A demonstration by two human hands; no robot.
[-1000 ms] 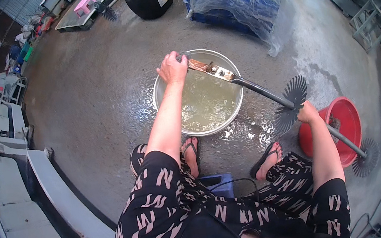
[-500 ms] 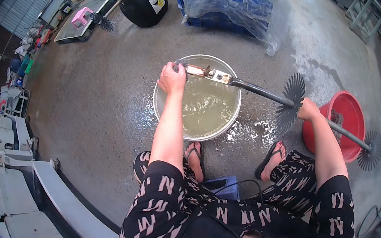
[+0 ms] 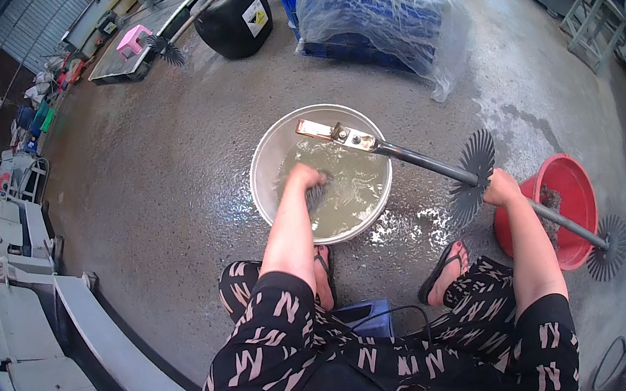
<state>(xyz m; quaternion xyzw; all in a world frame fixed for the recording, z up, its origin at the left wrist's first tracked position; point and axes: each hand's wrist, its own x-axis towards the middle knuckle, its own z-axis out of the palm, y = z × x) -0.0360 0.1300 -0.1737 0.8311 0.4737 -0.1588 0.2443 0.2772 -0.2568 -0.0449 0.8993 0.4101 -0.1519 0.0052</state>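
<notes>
My right hand (image 3: 501, 187) is closed around a long metal shaft (image 3: 429, 166), just beyond a dark, slotted, fan-like disc (image 3: 474, 179). A second slotted disc (image 3: 608, 247) sits at its lower right end. The shaft slants up to the left, and its flat, bolted, rust-stained end plate (image 3: 336, 134) hangs over a pale round tub (image 3: 258, 191) of cloudy water (image 3: 352, 190). Inside the tub, my left hand (image 3: 304, 178) is closed on a dark grey scrubbing pad at the water. The pad (image 3: 318, 195) is partly blurred, so its exact kind is unclear.
A red bucket (image 3: 587, 197) with greyish contents stands right of my right hand. Beyond the tub are a netting-draped blue crate (image 3: 377, 26) and a black drum (image 3: 232, 19). Grey machinery (image 3: 26, 316) lines the left. A blue stool (image 3: 370, 319) is below me.
My left hand has left the shaft's end plate and dropped into the tub with the dark pad. My right hand keeps its grip, and the shaft has barely moved.
</notes>
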